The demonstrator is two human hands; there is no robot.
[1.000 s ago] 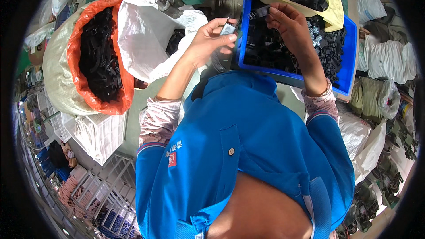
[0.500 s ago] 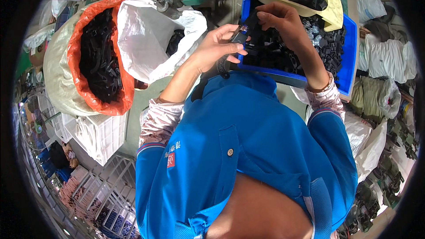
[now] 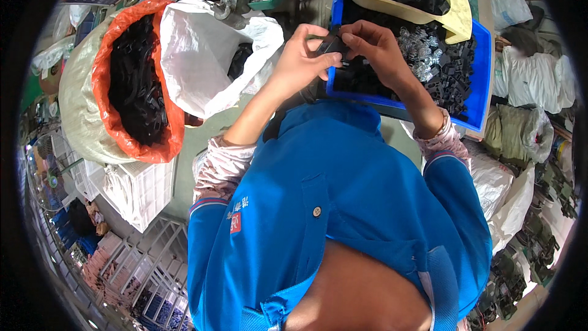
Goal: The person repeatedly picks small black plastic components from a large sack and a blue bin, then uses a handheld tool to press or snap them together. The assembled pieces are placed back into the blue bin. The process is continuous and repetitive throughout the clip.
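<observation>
My left hand [image 3: 302, 58] is closed on a small black plastic part [image 3: 331, 45], over the left edge of a blue tray [image 3: 481, 89]. Thumb and fingers of my right hand [image 3: 375, 48] press against the upper end of that part, and I cannot tell whether they hold a separate piece. Under and beside my right hand, the tray is filled with small black parts [image 3: 454, 73] and a pile of shiny metal springs [image 3: 421, 55]. A yellow scoop-shaped container [image 3: 458, 9] with black parts in it rests on the tray's far side.
At the left stands a sack with an orange liner [image 3: 176, 138] full of black pieces. Next to it a white bag [image 3: 202, 67] gapes, black parts inside. A green dish [image 3: 268, 3] of small metal bits sits at the far middle. White crates [image 3: 144, 190] stand at lower left.
My right hand has moved left and slightly down, bringing its fingers to the black part in my left hand. More of the springs now shows.
</observation>
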